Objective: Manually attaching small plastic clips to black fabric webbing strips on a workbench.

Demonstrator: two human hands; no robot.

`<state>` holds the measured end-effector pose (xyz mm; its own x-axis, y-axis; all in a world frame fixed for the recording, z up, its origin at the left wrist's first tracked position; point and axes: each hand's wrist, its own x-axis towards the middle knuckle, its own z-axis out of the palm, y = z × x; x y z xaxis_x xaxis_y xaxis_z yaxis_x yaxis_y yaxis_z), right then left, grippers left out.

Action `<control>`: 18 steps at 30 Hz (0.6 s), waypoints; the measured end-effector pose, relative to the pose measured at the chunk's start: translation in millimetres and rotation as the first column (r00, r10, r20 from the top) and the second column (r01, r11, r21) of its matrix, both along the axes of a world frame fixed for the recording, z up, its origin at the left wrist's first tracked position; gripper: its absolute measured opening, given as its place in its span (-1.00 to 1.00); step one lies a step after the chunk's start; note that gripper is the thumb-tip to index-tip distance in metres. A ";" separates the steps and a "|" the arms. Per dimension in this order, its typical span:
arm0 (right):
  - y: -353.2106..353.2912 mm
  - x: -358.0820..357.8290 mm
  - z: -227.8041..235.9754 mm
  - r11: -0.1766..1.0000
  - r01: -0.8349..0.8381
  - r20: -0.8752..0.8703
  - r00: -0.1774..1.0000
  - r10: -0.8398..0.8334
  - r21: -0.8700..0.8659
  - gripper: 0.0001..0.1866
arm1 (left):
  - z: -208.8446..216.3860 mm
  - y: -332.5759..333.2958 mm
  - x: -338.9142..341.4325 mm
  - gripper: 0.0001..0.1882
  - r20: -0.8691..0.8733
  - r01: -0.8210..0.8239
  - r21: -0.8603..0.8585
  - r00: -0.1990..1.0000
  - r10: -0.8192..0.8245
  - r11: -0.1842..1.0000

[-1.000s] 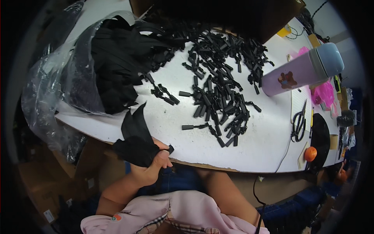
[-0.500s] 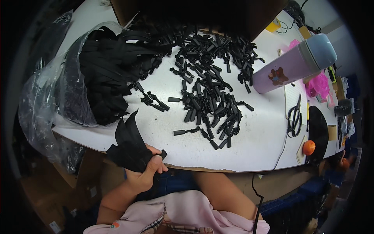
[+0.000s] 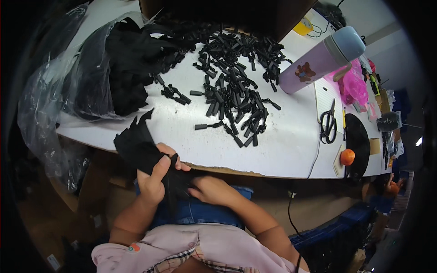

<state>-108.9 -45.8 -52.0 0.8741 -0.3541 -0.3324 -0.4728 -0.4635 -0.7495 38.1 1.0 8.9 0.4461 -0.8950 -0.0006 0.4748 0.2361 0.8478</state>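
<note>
My left hand is closed round a bunch of flat black fabric strips, just off the table's front edge. Their cut ends fan out up and to the left. Below it, my right hand has its fingers curled over my lap, at dark strips hanging from the bunch. Motion smears that part, so the fingertips are hard to make out. On the white table lies a heap of small black pieces with rectangular tabs, like zipper pulls. More black strips fill a clear plastic bag at the left.
A brown box stands open at the back. To the right are a lilac bottle, black-handled scissors, a lined notepad, an orange round thing and a pink plastic bag. A cable runs down over the table edge.
My right hand has come up from beside my lap to the strips below my left hand. The view has shifted, so the table things sit higher and further left.
</note>
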 end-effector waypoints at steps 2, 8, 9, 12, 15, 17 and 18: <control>2.7 -7.7 29.2 0.994 0.108 0.174 0.979 -0.102 -0.027 -0.82 | -6.3 3.5 -0.2 -0.84 0.022 0.046 0.033 0.999 -0.047 0.998; -42.9 8.6 60.5 0.567 0.713 0.568 0.687 -0.452 -0.412 -0.78 | -6.7 9.6 -13.3 -0.87 0.047 0.105 0.069 0.993 -0.109 0.992; -55.5 15.0 61.3 0.509 0.691 0.522 0.722 -0.454 -0.513 -0.78 | -4.4 12.9 -14.0 -0.86 0.054 0.130 0.135 0.989 -0.138 0.982; -64.9 18.4 61.2 0.513 0.547 0.332 0.827 -0.454 -0.662 -0.84 | -8.0 14.9 -19.4 -0.86 0.084 0.133 0.174 0.985 -0.149 0.976; -63.7 14.0 61.6 0.534 0.536 0.333 0.838 -0.433 -0.654 -0.84 | -8.1 15.0 -20.9 -0.85 0.159 0.097 0.168 0.979 -0.124 0.981; -62.5 7.1 61.0 0.527 0.527 0.338 0.844 -0.415 -0.667 -0.86 | -9.2 14.1 -21.1 -0.86 0.259 0.074 0.131 0.960 -0.106 0.989; -61.8 4.0 62.3 0.539 0.557 0.388 0.829 -0.402 -0.631 -0.88 | -10.5 13.2 -21.8 -0.86 0.256 0.070 0.131 0.961 -0.102 0.989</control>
